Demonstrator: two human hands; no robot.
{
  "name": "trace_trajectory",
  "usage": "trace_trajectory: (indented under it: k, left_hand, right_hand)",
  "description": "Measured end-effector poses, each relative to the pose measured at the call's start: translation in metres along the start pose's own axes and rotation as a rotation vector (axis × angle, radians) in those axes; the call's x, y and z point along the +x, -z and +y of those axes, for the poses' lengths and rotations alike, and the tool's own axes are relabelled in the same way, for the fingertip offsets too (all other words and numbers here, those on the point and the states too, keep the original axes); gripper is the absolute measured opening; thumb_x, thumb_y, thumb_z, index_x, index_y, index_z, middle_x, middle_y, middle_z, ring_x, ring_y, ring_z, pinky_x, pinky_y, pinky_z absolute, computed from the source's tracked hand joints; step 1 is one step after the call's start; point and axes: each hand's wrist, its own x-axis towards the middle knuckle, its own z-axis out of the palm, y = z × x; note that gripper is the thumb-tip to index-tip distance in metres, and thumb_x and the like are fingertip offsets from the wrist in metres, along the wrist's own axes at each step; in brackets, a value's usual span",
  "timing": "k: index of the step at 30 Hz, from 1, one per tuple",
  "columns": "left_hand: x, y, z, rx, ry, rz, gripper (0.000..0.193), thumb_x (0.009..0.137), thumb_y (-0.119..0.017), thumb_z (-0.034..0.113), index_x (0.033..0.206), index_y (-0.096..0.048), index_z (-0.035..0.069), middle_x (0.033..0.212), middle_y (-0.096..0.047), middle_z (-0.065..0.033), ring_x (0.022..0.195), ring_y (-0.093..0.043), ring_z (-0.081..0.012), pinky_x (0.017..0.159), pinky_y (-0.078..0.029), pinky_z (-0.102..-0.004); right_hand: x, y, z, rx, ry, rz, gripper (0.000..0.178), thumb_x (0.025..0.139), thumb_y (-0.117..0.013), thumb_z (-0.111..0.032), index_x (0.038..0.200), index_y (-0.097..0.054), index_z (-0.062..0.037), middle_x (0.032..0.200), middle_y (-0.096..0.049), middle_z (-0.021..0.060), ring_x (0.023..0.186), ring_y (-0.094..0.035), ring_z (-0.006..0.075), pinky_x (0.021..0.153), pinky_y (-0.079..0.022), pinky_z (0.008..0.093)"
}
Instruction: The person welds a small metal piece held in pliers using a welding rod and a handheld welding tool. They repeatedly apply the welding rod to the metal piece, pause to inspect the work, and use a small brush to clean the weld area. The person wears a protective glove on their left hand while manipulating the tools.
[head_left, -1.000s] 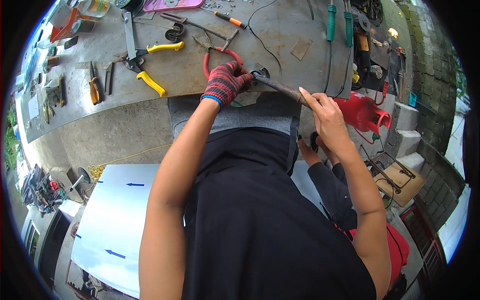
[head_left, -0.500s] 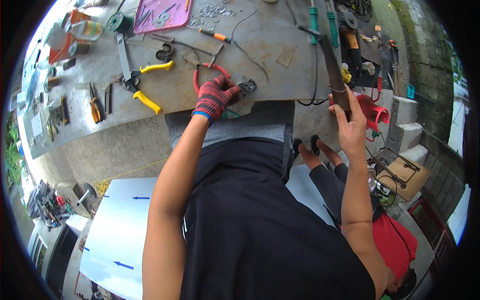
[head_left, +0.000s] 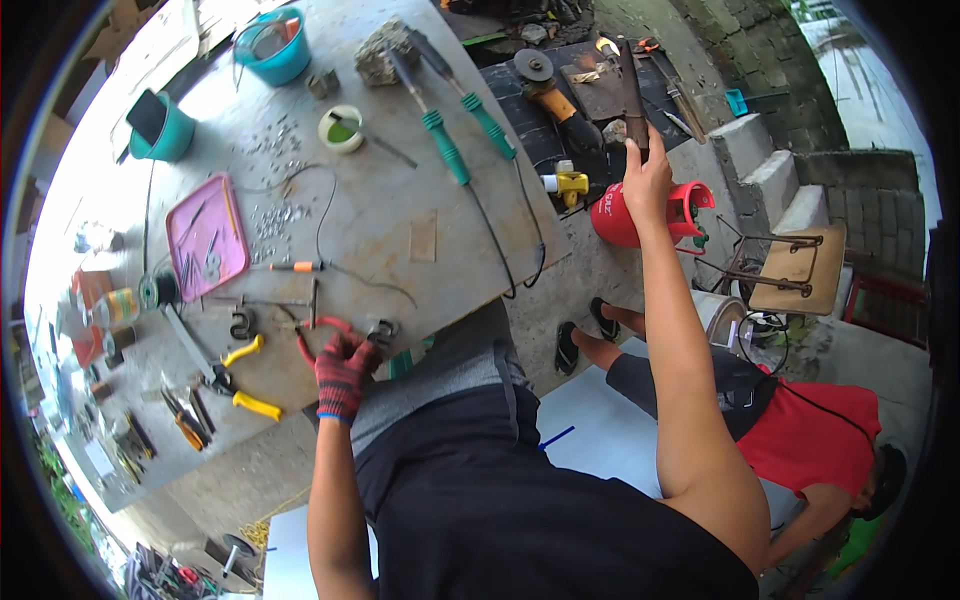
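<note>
My left hand (head_left: 345,376), in a red-and-black striped glove, is closed at the table's near edge, its fingers on a curved dark metal piece (head_left: 382,333). Beside it lie red-handled pliers (head_left: 306,349), partly covered by the glove. My bare right hand (head_left: 648,180) is stretched out to the far right, wrapped round the brown handle of a long dark tool (head_left: 630,90). That tool points away from me, above a black surface where an angle grinder (head_left: 560,105) lies. Yellow-handled cutters (head_left: 240,375) rest left of my glove.
The metal table (head_left: 385,210) bears a pink tray (head_left: 241,258), metal bits, teal buckets (head_left: 275,60) and two green-handled soldering irons (head_left: 447,150). A red gas cylinder (head_left: 617,217) stands below my right forearm. A person in red (head_left: 810,430) is at my right; concrete steps (head_left: 745,150) rise beyond.
The view has swung right, bringing the buckets, grinder and cylinder into plainer sight. My right hand has stretched outward with the long tool, away from the table. My left hand stays by the curved piece.
</note>
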Motion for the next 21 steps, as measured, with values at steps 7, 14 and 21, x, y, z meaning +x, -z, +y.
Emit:
trace_trajectory:
  k: [7, 14, 21]
  left_hand:
    - [-0.003, 0.007, -0.015, 0.130, -0.062, 0.073, 0.018, 0.091, -0.077, 0.006, 0.096, -0.061, 0.006, 0.085, -0.063, -0.0004, 0.078, -0.063, -0.0114, 0.072, -0.056, -0.0309]
    - [-0.013, 0.007, -0.007, 0.207, 0.011, 0.092, 0.019, 0.091, -0.075, 0.004, 0.096, -0.058, 0.007, 0.085, -0.058, 0.0024, 0.080, -0.059, -0.0093, 0.076, -0.053, -0.0281]
    - [-0.016, 0.006, -0.004, 0.136, 0.081, 0.135, 0.022, 0.088, -0.079, 0.006, 0.098, -0.059, 0.006, 0.084, -0.060, -0.0002, 0.077, -0.062, -0.0122, 0.073, -0.056, -0.0306]
  right_hand:
    - [0.087, -0.081, 0.139, -0.168, -0.075, 0.078, 0.047, 0.098, -0.066, -0.022, 0.142, -0.059, -0.0040, 0.115, -0.070, 0.0287, 0.105, -0.064, 0.0496, 0.094, -0.049, 0.0530]
    - [0.140, -0.132, 0.213, -0.265, -0.054, 0.034, 0.045, 0.093, -0.072, -0.016, 0.137, -0.065, -0.0066, 0.112, -0.068, 0.0249, 0.106, -0.065, 0.0439, 0.095, -0.050, 0.0489]
    - [0.175, -0.160, 0.248, -0.335, -0.119, -0.009, 0.044, 0.094, -0.073, -0.017, 0.136, -0.066, -0.0089, 0.113, -0.067, 0.0239, 0.107, -0.065, 0.0436, 0.095, -0.051, 0.0489]
